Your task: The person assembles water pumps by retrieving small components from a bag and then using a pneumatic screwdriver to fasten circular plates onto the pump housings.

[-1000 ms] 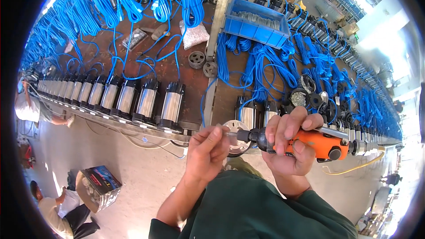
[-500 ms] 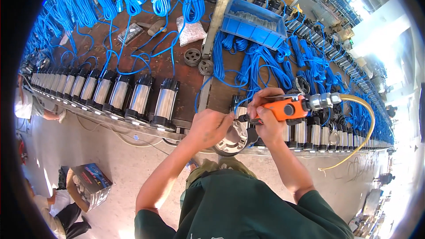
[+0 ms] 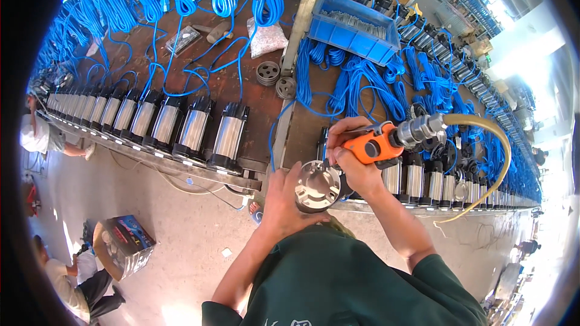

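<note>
In my right hand [image 3: 355, 160] is an orange air screwdriver [image 3: 376, 143], fingers wrapped round its body. A metal coupling and a yellowish hose [image 3: 506, 151] run from its rear. Its tip end is at the upper rim of a round, shiny metal pump end [image 3: 318, 186], partly hidden by my fingers. The pump tilts over the bench's front edge, its open end facing me. My left hand [image 3: 283, 204] curls round the left side and bottom of that end, thumb below and fingers at the upper left. A blue cable [image 3: 270, 139] passes just above it.
Upright steel pumps [image 3: 229, 136] line the front edge at left, and more [image 3: 415, 180] at right. A blue bin [image 3: 353, 33] of thin metal rods stands on coiled blue cables [image 3: 368, 87]. A wooden post [image 3: 302, 21] divides the bench. Another person [image 3: 78, 287] sits beside a carton [image 3: 127, 244].
My left hand has moved down from the screwdriver's tip to grip the pump's side. The screwdriver has turned, its tip now at the pump's rim. The pump end faces me more fully.
</note>
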### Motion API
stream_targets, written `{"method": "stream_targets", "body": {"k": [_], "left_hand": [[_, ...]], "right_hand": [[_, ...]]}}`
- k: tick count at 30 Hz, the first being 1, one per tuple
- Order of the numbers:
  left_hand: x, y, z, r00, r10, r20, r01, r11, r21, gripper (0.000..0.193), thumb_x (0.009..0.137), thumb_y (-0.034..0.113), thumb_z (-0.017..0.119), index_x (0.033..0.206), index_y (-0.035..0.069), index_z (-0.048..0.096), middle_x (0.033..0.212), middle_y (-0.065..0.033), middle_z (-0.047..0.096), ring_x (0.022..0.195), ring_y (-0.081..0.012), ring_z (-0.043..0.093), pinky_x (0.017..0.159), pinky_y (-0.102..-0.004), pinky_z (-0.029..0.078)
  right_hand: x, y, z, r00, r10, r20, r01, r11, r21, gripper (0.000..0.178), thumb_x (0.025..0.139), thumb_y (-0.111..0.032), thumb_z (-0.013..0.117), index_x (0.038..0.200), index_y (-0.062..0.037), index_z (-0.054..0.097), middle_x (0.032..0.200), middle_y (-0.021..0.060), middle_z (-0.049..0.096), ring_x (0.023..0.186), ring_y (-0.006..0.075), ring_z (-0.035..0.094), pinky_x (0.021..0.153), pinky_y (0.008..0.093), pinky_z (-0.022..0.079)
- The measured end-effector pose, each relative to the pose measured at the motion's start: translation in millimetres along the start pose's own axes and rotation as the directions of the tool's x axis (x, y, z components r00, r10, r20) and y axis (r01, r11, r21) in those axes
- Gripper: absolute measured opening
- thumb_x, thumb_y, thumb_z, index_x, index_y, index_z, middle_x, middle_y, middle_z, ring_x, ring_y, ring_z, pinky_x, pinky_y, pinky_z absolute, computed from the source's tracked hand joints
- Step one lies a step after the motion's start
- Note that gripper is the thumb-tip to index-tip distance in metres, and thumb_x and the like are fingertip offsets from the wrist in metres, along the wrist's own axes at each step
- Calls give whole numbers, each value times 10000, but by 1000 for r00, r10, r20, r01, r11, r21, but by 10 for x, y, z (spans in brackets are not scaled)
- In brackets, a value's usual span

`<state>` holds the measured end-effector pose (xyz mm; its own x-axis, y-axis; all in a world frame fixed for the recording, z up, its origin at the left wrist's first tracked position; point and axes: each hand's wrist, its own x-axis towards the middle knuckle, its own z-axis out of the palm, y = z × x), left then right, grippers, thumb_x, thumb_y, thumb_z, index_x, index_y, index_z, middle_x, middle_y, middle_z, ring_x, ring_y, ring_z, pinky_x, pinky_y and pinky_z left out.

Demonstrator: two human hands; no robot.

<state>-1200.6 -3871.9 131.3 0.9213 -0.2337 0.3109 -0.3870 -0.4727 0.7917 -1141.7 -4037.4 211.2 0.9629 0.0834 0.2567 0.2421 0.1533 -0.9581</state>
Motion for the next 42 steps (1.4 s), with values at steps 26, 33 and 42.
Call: {"method": "stream_targets", "body": {"k": [26,33,42], "left_hand": [[-66,-91,196,996,-38,-81,33,997,-63,984,462,295,930,1284,-19,489,981,-145,471,871,-313,506,780,-407,461],[-75,-69,188,996,-42,-76,38,998,-51,969,456,277,938,1271,-11,500,997,-146,483,883,-319,513,763,-407,455],[-92,-59,211,995,-21,-99,18,999,-34,961,462,286,939,1264,-12,501,1004,-148,494,883,-328,510,752,-415,453]], "right_hand": [[62,29,106,997,62,-36,-62,998,-11,205,706,74,604,896,-2,596,793,42,615,725,101,598,652,252,497],[34,51,97,998,41,-40,-43,999,-32,185,707,55,619,884,3,598,785,44,620,705,99,598,637,253,497],[-19,74,120,998,12,-63,-11,1000,2,166,718,43,610,880,6,600,779,44,622,701,102,603,634,255,499]]}}
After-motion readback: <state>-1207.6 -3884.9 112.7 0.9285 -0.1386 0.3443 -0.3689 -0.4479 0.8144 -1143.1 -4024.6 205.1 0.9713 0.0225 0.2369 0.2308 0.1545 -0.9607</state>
